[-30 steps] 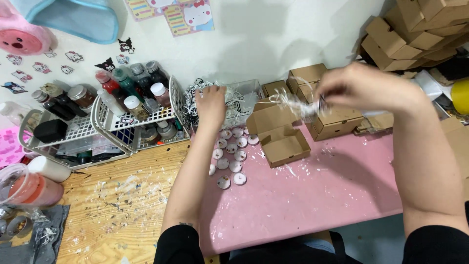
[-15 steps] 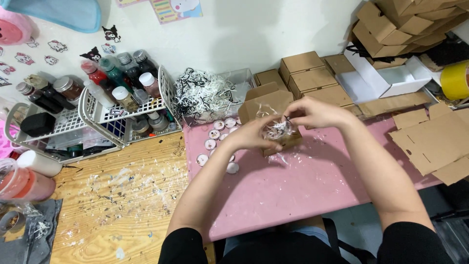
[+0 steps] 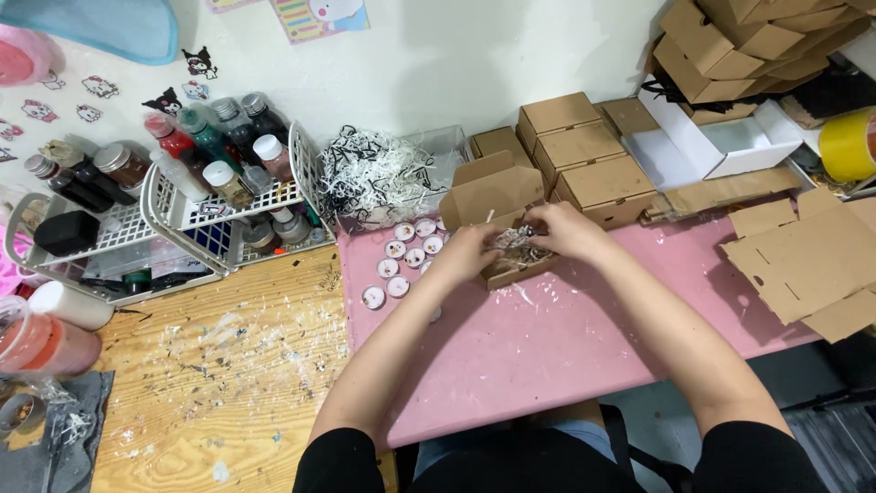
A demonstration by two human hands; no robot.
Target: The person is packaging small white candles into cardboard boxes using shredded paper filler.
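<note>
Both hands meet over a small open brown cardboard box on the pink mat. My left hand and my right hand press black-and-white shredded paper filler down into the box, fingers closed on the strands. The box lid stands up behind the hands. Several small round tea-light candles lie on the mat just left of my left hand. A clear tub of the same shredded paper sits behind them against the wall.
Closed brown boxes are stacked behind the open one, more at the top right. Flat cardboard blanks lie at right by a white box and yellow tape roll. White wire baskets of paint bottles stand at left on the wooden table.
My hands came together from apart, brought the shredded paper down from above, and now push it into the open box. The camera view shifted left and lower.
</note>
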